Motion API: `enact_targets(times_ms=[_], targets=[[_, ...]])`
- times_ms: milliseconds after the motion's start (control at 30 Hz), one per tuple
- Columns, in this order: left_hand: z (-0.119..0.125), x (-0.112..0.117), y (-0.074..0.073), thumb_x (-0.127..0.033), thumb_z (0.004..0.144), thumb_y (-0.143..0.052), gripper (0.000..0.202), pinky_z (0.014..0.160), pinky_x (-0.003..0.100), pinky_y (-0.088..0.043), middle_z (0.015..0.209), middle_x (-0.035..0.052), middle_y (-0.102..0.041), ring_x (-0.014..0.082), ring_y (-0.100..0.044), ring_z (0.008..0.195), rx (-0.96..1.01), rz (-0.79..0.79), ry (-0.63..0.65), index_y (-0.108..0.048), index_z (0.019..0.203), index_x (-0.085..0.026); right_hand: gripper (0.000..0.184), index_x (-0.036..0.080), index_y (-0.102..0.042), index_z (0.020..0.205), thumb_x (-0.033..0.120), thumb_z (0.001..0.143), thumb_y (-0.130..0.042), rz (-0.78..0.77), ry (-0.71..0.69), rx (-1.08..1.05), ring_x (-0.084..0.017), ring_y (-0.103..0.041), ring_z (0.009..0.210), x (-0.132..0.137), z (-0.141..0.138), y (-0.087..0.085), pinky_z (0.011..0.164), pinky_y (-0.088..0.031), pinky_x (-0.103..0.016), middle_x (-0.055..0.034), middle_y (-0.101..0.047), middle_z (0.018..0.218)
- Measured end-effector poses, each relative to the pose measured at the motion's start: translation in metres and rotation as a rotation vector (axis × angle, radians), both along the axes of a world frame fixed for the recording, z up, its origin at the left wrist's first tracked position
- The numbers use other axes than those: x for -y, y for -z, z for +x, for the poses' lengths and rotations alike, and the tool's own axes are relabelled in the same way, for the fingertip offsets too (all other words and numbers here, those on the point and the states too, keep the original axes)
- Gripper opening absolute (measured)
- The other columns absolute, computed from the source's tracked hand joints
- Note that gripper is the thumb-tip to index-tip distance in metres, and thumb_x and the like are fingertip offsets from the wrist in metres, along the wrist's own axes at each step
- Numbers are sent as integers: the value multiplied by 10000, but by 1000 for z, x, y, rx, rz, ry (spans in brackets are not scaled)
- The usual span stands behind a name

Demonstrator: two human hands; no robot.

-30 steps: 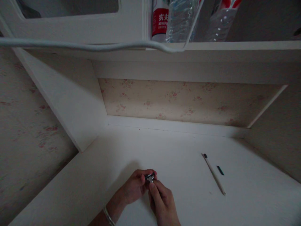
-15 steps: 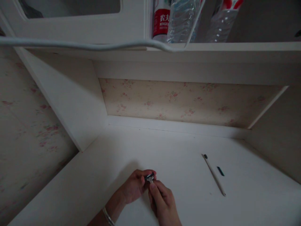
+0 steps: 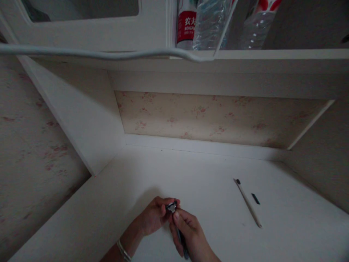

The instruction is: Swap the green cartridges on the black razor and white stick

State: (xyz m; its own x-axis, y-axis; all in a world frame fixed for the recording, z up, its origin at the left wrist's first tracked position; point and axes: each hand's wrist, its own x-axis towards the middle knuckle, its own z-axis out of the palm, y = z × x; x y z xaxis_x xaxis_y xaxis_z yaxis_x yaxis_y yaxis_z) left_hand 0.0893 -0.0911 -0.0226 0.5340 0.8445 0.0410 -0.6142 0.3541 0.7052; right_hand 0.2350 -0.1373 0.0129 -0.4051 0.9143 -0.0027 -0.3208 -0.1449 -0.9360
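Note:
Low in the middle of the head view, both hands meet over a small razor [image 3: 171, 207], its silvery neck and dark head showing between the fingertips. My left hand [image 3: 151, 219] is closed, pinching the two ends of the dark head between thumb and fingers. From the right, my right hand [image 3: 194, 232] grips the razor just below the head, thumb on top. The dark handle runs down under that palm, partly hidden by the fingers. A bracelet [image 3: 123, 251] circles my left wrist.
On the white desk [image 3: 191, 171], to the right, lie a slim pale stick with a dark end [image 3: 248, 203] and a short dark strip [image 3: 255, 198]. A pale cable [image 3: 109, 54] crosses in front of the shelf above, where plastic bottles [image 3: 209, 25] stand. A side panel [image 3: 84, 109] bounds the left.
My right hand has turned and its fingers have shifted, so the razor's dark handle now shows beneath it. The razor head has tilted slightly. My left hand stays nearly in place.

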Motion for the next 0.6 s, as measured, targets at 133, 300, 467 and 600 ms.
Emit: enact_targets(times_ms=[133,300,467,600], targets=[[-2,0,-1,-382,592,-830,297,721,237,-447,978,69,-722,167,-644,855,-16,13,-1,-767,843,-235,457,155,-514,728,582,878,-459,10,-70,-13,-39,-235,278,-1,0,3,316,-150,-199,76,-415,386],[0,0,-1,-367,613,-824,295,691,231,-458,1012,82,-720,166,-654,834,-19,2,-33,-767,868,-230,438,147,-524,780,551,916,-418,64,-64,7,-37,-243,301,-1,1,5,345,-176,-191,77,-423,399],[1,-2,2,-351,646,-808,292,644,193,-446,1064,82,-712,146,-654,824,2,11,-34,-759,908,-232,436,155,-506,756,556,908,-432,24,-36,-19,-28,-247,305,-2,2,4,334,-161,-187,74,-422,438],[0,-4,3,-324,659,-805,292,714,210,-458,1040,90,-719,148,-653,845,-12,32,-10,-757,921,-204,462,182,-434,701,617,831,-517,-111,-1,-35,-10,-185,314,-1,0,6,311,-115,-177,98,-350,485]])
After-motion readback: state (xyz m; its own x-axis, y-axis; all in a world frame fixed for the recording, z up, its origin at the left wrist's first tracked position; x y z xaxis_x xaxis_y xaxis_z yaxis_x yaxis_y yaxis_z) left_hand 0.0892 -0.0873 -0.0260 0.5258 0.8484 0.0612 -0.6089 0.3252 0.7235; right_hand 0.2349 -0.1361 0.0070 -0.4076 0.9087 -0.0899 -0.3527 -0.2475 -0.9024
